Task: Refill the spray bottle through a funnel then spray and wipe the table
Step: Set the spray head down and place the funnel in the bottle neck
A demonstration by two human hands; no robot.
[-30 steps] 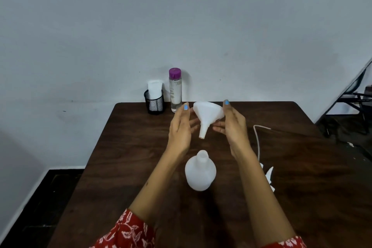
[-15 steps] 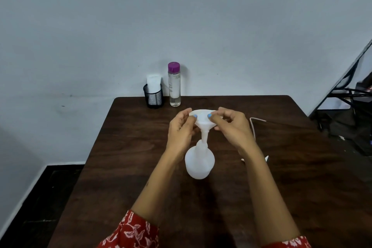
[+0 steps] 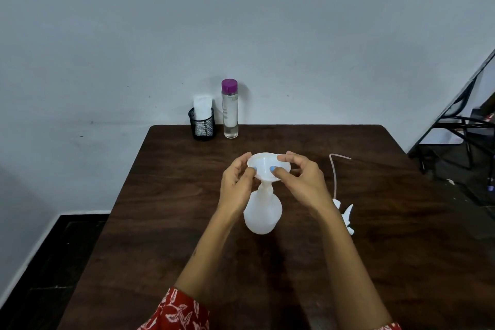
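Observation:
A white funnel (image 3: pixel 265 163) stands upright with its spout in the neck of the white spray bottle (image 3: pixel 263 213), which sits uncapped at the middle of the dark wooden table (image 3: pixel 166 222). My left hand (image 3: pixel 237 185) pinches the funnel's left rim and my right hand (image 3: pixel 302 182) pinches its right rim. The bottle's white trigger head (image 3: pixel 347 218) with its long dip tube (image 3: pixel 333 177) lies on the table to the right, partly hidden by my right forearm. A clear bottle with a purple cap (image 3: pixel 229 108) stands at the table's back edge.
A black mesh cup (image 3: pixel 202 126) holding white tissue (image 3: pixel 202 107) stands left of the purple-capped bottle, against the wall. A black metal chair frame (image 3: pixel 460 128) is off the table's right side. The floor drops away dark to the left.
Both hands lowered the funnel from above the bottle and set its spout into the bottle's neck; the fingers shifted to the rim.

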